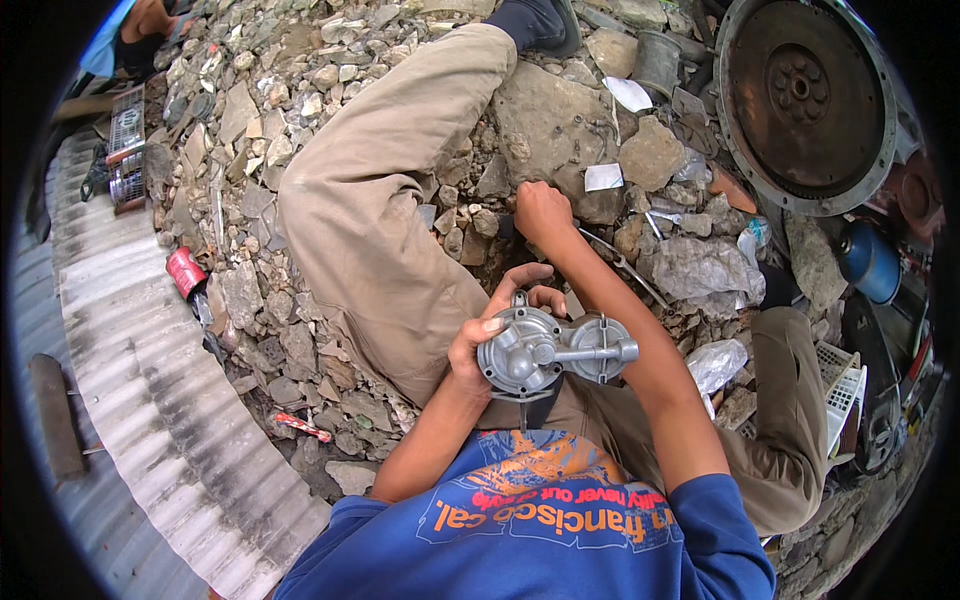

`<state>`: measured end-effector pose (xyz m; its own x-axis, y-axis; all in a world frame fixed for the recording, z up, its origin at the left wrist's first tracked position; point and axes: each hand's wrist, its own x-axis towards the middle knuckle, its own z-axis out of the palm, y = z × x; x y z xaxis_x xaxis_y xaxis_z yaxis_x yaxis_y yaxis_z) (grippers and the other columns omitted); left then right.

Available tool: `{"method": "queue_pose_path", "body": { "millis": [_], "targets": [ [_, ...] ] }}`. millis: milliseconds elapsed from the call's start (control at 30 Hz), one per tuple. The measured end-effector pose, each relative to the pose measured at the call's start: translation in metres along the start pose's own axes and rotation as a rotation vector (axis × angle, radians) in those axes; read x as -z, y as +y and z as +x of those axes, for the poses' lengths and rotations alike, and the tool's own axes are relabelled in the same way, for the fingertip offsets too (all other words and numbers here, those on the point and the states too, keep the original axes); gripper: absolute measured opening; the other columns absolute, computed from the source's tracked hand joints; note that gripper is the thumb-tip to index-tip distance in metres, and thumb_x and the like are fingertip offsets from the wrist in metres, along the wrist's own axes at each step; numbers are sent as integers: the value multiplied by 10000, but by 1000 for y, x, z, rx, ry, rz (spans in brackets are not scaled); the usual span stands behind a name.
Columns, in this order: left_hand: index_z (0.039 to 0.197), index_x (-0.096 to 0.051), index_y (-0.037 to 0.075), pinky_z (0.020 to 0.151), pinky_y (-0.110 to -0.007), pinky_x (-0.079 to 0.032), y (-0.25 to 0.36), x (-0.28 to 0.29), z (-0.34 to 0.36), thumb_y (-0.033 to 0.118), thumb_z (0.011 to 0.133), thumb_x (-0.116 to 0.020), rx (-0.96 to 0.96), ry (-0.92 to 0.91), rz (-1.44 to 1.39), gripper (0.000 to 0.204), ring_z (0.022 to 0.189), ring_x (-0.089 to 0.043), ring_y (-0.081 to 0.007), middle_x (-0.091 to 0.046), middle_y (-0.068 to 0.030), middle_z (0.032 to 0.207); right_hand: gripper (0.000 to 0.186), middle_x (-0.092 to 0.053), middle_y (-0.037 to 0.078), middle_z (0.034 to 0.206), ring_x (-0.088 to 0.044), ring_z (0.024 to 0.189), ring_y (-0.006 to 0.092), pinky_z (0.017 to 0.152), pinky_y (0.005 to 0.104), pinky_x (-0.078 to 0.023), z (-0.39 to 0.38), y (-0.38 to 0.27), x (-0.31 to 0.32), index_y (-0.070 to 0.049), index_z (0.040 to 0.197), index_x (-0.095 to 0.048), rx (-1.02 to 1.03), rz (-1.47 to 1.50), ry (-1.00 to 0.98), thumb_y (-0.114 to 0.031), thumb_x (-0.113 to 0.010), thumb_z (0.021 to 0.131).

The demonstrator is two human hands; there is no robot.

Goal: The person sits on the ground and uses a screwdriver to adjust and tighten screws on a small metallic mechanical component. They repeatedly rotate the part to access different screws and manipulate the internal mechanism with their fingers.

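Note:
My left hand point(480, 340) grips a silver cast-metal part point(530, 350) with two round bolted housings and a tube across its top, held over my lap. My right arm reaches forward past it, and my right hand point(543, 210) is closed low over the stones. A dark object point(508, 226) shows beside its fingers; I cannot make out what they hold. A wrench point(625, 262) lies on the rubble just right of that hand. Small bolts point(585, 125) and a white paper scrap point(603, 177) rest on and beside a flat stone beyond it.
A large rusty flywheel point(800, 130), blue canister point(868, 260) and white plastic basket point(840, 385) are at right. Corrugated sheets point(150, 380), a red can point(185, 270) and broken stone border my left. Another person's foot point(140, 20) shows at top left.

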<state>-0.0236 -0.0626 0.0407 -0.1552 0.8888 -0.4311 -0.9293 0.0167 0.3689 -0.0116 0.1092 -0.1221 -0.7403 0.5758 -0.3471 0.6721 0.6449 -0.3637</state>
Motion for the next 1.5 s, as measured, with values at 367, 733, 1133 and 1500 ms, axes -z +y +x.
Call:
{"method": "queue_pose_path", "body": {
  "millis": [367, 733, 1133, 1500],
  "targets": [
    [1440, -355, 5, 930, -351, -519, 0, 4, 0, 489, 685, -612, -14, -9, -54, 933, 1042, -591, -254, -544, -215, 1148, 148, -726, 188, 901, -748, 814, 319, 672, 401, -613, -5, -5, -15, -29, 869, -731, 58, -110, 54, -103, -604, 880],
    [1446, -353, 4, 945, -366, -520, -1, 4, 1, 491, 706, -594, -27, -35, -30, 917, 1060, -590, -260, -541, -220, 1170, 149, -718, 208, 943, -737, 855, 367, 725, 447, -608, -6, 3, -14, 5, 914, -711, 83, -30, 5, -82, -596, 877],
    [1458, -341, 1, 923, -404, -539, -3, 8, 1, 472, 727, -608, -39, -60, -75, 910, 1078, -557, -293, -514, -231, 1174, 150, -698, 228, 911, -720, 823, 399, 685, 484, -588, -9, 2, -26, 4, 908, -670, 101, 15, 85, -93, -557, 888],
    [1455, -347, 20, 852, -372, -571, -5, 8, 2, 454, 734, -602, -45, -73, -115, 880, 1004, -616, -260, -526, -214, 1183, 140, -710, 212, 910, -727, 816, 386, 698, 473, -596, -5, 2, -29, -3, 895, -678, 38, 1, 78, -111, -589, 894]
  ]
}}
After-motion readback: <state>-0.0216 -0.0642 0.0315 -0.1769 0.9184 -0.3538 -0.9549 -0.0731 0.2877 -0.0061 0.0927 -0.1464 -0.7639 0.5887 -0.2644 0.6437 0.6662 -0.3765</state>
